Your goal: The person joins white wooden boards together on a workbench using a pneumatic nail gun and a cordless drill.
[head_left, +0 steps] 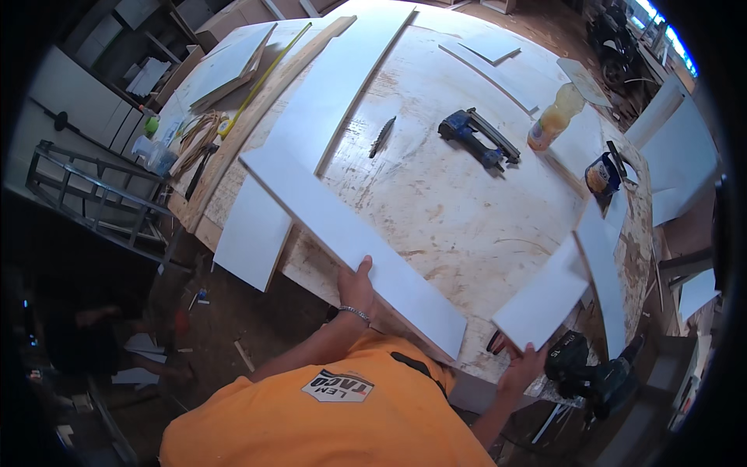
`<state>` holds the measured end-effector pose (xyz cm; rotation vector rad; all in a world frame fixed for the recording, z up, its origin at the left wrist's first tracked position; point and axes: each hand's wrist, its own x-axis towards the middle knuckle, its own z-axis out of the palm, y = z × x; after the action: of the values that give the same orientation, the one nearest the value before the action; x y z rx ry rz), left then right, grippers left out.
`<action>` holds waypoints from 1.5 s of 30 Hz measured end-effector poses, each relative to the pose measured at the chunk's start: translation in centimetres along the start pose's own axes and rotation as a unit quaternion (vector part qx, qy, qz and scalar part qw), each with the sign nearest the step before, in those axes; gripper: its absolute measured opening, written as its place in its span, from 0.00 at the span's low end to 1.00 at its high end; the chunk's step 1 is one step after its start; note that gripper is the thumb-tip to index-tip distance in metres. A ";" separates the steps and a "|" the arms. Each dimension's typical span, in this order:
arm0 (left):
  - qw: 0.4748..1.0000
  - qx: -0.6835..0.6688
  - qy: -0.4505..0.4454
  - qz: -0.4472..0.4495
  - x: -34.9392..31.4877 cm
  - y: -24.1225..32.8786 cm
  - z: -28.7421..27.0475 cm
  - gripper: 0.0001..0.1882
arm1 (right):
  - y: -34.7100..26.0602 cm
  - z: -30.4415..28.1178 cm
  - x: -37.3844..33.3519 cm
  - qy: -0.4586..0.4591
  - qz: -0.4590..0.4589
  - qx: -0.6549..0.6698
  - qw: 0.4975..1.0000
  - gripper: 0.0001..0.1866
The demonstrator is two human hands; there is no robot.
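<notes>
Board (pixel 354 243) and panel (pixel 545 297) were judged cut, not yet joined.
Board was gripped by left hand (pixel 356 289) at bench's (pixel 467 226) near side; panel was held at its near corner by right hand (pixel 520 370).

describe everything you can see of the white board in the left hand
The white board is a long, narrow, flat, straight-sided panel with a smooth, plain white face and a thin edge that looks brownish in places. It slants across the picture from upper left to lower right, face up, its far end over a longer white panel. The left hand grips its near long edge, fingers out of sight beneath. Whether it also rests on the panel or worktable cannot be told.
</notes>
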<state>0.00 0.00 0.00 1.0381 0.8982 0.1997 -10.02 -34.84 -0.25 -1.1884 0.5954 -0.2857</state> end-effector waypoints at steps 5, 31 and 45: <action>0.995 -0.052 0.061 -0.057 -1.6 0.0 -2.7 0.21 | 1.8 3.0 -3.5 -0.001 0.023 0.088 0.996 0.30; 0.986 -0.113 -0.073 -0.096 13.1 4.1 -31.8 0.18 | 10.9 25.0 -6.5 -0.346 -0.232 -0.718 0.558 0.61; 0.992 0.060 -0.113 0.009 25.1 17.9 -36.4 0.19 | 10.0 27.1 -8.8 -0.403 -0.274 -0.702 0.519 0.58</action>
<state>-5.73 46.86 -6.49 1.1558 0.7009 0.0417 -2.63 -5.59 -0.39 -2.8491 -0.6785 0.3956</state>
